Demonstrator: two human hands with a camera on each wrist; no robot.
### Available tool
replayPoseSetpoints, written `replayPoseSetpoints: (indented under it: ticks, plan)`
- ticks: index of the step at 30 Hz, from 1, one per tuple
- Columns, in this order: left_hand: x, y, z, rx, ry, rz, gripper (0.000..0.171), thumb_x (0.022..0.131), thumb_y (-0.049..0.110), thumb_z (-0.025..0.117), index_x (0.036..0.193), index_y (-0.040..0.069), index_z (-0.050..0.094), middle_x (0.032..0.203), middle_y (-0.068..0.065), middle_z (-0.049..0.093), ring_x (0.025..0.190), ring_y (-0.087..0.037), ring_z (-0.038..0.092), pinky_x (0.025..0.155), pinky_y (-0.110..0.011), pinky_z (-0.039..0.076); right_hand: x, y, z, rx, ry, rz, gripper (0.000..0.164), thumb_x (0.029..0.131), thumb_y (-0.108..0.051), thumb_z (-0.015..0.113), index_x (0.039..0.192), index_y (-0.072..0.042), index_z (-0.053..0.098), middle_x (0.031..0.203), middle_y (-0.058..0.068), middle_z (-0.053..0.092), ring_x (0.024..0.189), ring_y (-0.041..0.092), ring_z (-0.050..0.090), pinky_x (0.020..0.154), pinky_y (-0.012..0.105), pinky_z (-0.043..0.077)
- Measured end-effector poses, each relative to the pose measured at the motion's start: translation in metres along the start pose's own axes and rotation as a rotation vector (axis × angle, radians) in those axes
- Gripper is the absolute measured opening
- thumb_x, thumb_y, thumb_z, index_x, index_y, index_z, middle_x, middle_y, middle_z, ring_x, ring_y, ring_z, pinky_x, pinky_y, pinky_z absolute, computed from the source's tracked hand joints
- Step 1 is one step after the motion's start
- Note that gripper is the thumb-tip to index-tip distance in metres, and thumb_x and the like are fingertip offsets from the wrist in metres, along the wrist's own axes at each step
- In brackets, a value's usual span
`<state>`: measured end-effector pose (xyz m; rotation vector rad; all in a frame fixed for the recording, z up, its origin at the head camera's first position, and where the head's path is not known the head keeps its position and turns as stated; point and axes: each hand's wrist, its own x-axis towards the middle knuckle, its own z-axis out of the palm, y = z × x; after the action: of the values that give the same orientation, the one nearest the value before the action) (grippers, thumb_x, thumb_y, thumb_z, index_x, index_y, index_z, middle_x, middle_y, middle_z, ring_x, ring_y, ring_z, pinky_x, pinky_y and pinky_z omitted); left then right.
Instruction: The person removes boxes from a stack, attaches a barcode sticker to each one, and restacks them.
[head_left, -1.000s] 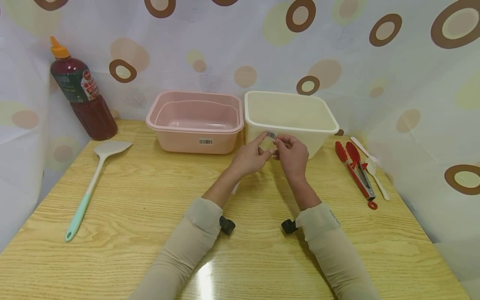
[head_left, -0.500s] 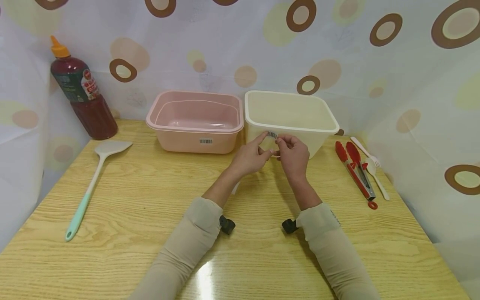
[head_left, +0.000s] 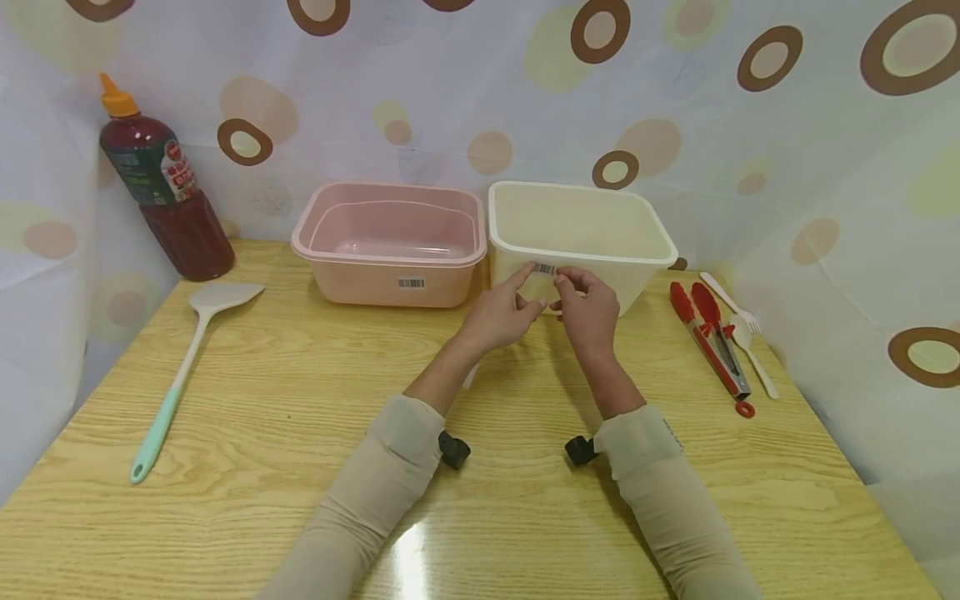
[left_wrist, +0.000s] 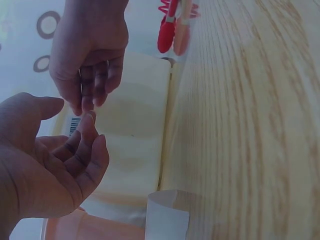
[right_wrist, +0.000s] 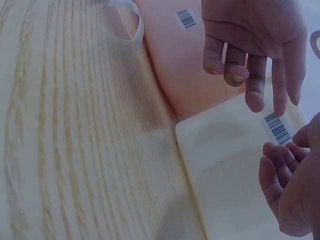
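Observation:
A white barcode sticker (head_left: 544, 268) lies against the front wall of the cream bin (head_left: 585, 254), just below its rim. My left hand (head_left: 498, 315) touches the sticker's left end with a fingertip, its fingers fairly straight. At the other end, the thumb and index finger of my right hand (head_left: 588, 308) pinch the sticker's edge. The right wrist view shows the sticker (right_wrist: 277, 128) between both hands' fingertips. Beside the cream bin stands a pink bin (head_left: 390, 279), which bears a similar barcode sticker (head_left: 412, 283) on its front.
A curled white paper strip (left_wrist: 167, 217) lies near my left wrist. On the left are a turner (head_left: 176, 387) and a sauce bottle (head_left: 168, 196). Red tongs (head_left: 708, 342), a pale fork (head_left: 731, 304) and a pale spoon (head_left: 753, 358) lie on the right.
The sticker's right end has swung up slightly, so it now lies level along the bin wall. My right fingertips have shifted slightly right; the left hand stays in place.

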<state>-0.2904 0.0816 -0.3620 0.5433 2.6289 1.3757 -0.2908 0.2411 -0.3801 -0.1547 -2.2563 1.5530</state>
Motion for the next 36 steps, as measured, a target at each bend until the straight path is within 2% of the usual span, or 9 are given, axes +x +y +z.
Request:
replayPoseSetpoints:
  ticks: [4, 8, 11, 16, 19, 23, 28, 33, 36]
  plan:
    - [-0.0002, 0.0004, 0.0002, -0.006, -0.001, -0.004, 0.067, 0.103, 0.036, 0.058, 0.162, 0.027, 0.027, 0.097, -0.001, 0.073, 0.080, -0.016, 0.066, 0.068, -0.029, 0.050, -0.0011, -0.0007, -0.0011, 0.006, 0.015, -0.004, 0.029, 0.102, -0.028, 0.060, 0.117, -0.009, 0.075, 0.109, 0.012, 0.073, 0.065, 0.011, 0.068, 0.059, 0.022, 0.058]
    - [0.0002, 0.0004, 0.0005, -0.004, 0.004, -0.001, 0.067, 0.103, 0.036, 0.058, 0.162, 0.027, 0.027, 0.096, -0.001, 0.072, 0.078, -0.015, 0.065, 0.068, -0.028, 0.049, -0.0020, -0.0012, -0.0008, 0.015, 0.045, -0.019, 0.032, 0.102, -0.032, 0.058, 0.112, -0.007, 0.074, 0.102, 0.011, 0.070, 0.070, 0.023, 0.069, 0.055, 0.018, 0.055]
    - [0.0000, 0.0001, 0.0006, 0.008, 0.005, 0.007, 0.067, 0.103, 0.036, 0.058, 0.162, 0.027, 0.027, 0.097, -0.001, 0.073, 0.078, -0.015, 0.065, 0.068, -0.028, 0.049, -0.0017, -0.0010, 0.0008, 0.010, -0.001, -0.031, 0.034, 0.103, -0.036, 0.056, 0.112, -0.007, 0.073, 0.103, 0.012, 0.067, 0.073, 0.026, 0.069, 0.059, 0.024, 0.057]
    - [-0.0013, -0.0007, 0.0000, 0.020, -0.006, 0.008, 0.066, 0.103, 0.036, 0.056, 0.162, 0.030, 0.026, 0.102, -0.002, 0.073, 0.081, -0.017, 0.066, 0.068, -0.029, 0.050, -0.0011, 0.0000, 0.0037, -0.032, -0.138, -0.028, 0.031, 0.105, -0.030, 0.052, 0.126, -0.017, 0.071, 0.112, 0.012, 0.067, 0.068, 0.008, 0.066, 0.070, 0.040, 0.061]
    - [-0.0016, -0.0011, -0.0007, 0.011, -0.007, 0.003, 0.065, 0.104, 0.036, 0.055, 0.162, 0.031, 0.026, 0.103, -0.002, 0.073, 0.082, -0.017, 0.066, 0.069, -0.030, 0.050, -0.0005, 0.0001, 0.0040, -0.037, -0.163, -0.030, 0.033, 0.104, -0.026, 0.050, 0.132, -0.022, 0.068, 0.115, 0.013, 0.067, 0.066, 0.006, 0.065, 0.073, 0.044, 0.062]
    - [-0.0014, -0.0012, -0.0013, 0.001, -0.012, -0.001, 0.066, 0.104, 0.036, 0.055, 0.162, 0.030, 0.025, 0.101, -0.003, 0.073, 0.079, -0.017, 0.065, 0.067, -0.029, 0.050, 0.0010, -0.0002, 0.0019, -0.027, -0.161, -0.037, 0.034, 0.105, -0.027, 0.050, 0.134, -0.023, 0.067, 0.116, 0.016, 0.068, 0.066, 0.006, 0.066, 0.069, 0.035, 0.061]
    - [-0.0006, -0.0025, -0.0014, -0.003, -0.012, -0.005, 0.067, 0.103, 0.036, 0.057, 0.162, 0.030, 0.025, 0.099, -0.003, 0.073, 0.077, -0.016, 0.066, 0.065, -0.028, 0.050, 0.0029, 0.0004, -0.0023, -0.006, -0.142, -0.021, 0.033, 0.106, -0.028, 0.050, 0.132, -0.021, 0.069, 0.116, 0.020, 0.068, 0.064, 0.005, 0.064, 0.062, 0.022, 0.057]
    - [-0.0010, -0.0035, -0.0020, -0.011, -0.010, -0.005, 0.068, 0.103, 0.037, 0.057, 0.162, 0.031, 0.025, 0.099, -0.004, 0.074, 0.078, -0.016, 0.066, 0.065, -0.027, 0.050, 0.0038, 0.0011, -0.0041, 0.013, -0.113, -0.016, 0.033, 0.106, -0.028, 0.051, 0.130, -0.017, 0.070, 0.113, 0.019, 0.067, 0.061, 0.004, 0.061, 0.060, 0.017, 0.055]
    - [-0.0013, -0.0036, -0.0025, -0.014, -0.018, -0.005, 0.068, 0.103, 0.037, 0.057, 0.162, 0.031, 0.024, 0.101, -0.006, 0.074, 0.078, -0.016, 0.066, 0.065, -0.028, 0.050, 0.0036, 0.0011, -0.0044, 0.017, -0.095, -0.009, 0.032, 0.106, -0.027, 0.051, 0.129, -0.017, 0.071, 0.107, 0.014, 0.067, 0.061, 0.004, 0.060, 0.060, 0.017, 0.054]
